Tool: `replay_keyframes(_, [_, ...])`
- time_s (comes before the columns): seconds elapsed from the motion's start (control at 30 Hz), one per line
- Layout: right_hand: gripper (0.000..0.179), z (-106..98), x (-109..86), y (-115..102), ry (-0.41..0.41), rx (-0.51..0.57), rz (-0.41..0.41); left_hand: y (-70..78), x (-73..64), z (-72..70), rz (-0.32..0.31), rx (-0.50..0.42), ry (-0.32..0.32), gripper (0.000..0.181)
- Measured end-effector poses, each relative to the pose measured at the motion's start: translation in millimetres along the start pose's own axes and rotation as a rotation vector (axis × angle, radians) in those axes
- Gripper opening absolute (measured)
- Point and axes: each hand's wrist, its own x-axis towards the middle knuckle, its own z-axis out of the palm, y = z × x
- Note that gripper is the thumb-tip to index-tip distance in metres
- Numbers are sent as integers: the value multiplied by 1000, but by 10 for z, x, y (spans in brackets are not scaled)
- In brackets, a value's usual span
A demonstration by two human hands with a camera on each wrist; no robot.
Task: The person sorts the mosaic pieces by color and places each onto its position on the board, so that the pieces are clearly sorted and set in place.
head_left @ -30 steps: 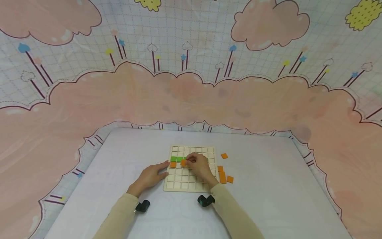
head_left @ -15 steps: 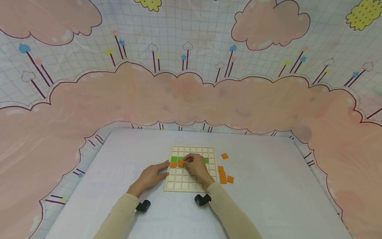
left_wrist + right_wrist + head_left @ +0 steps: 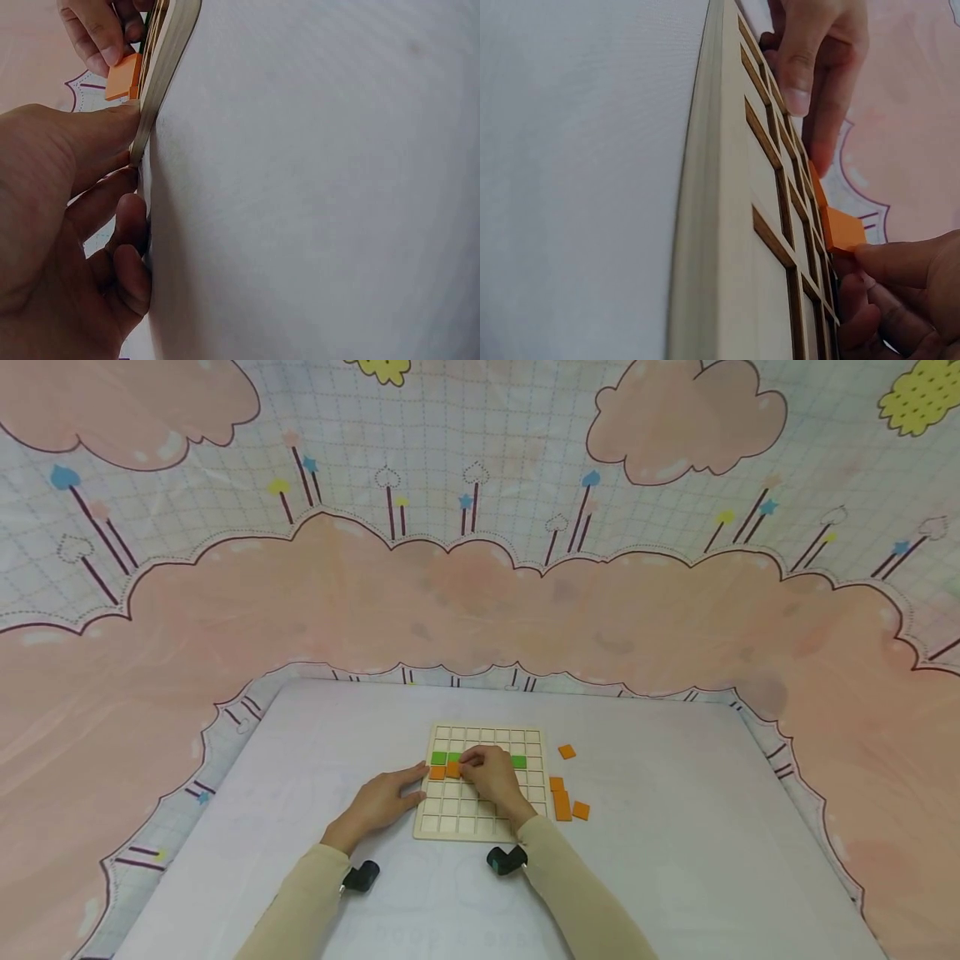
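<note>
A pale wooden grid board (image 3: pixel 480 828) lies on the white table. My right hand (image 3: pixel 491 777) is over its middle, pinching an orange square tile (image 3: pixel 844 229) between thumb and fingers. In both wrist views this tile stands tilted over the grid, its lower edge at the board. Another orange tile (image 3: pixel 437 772) sits in the leftmost cell of that row. Green tiles (image 3: pixel 439 758) fill cells of the row above, partly hidden by the right hand. My left hand (image 3: pixel 378 800) touches the board's left edge, with thumb and forefinger extended.
Right of the board lie several loose orange tiles: one far tile (image 3: pixel 567 751), a group beside the edge (image 3: pixel 562 805) and another tile (image 3: pixel 581 811). Behind the table (image 3: pixel 675 793) hangs a patterned cloth (image 3: pixel 480 602).
My right hand has moved slightly left with the orange tile, bringing it next to the leftmost orange tile. A green tile at the row's right end has come into fuller view. The left hand stays put.
</note>
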Motion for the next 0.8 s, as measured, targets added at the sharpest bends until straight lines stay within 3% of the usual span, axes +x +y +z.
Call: replay_keyframes(0.8, [6,15,5,13,6,-46,-45,38,-11,-9,-2,11,9,52])
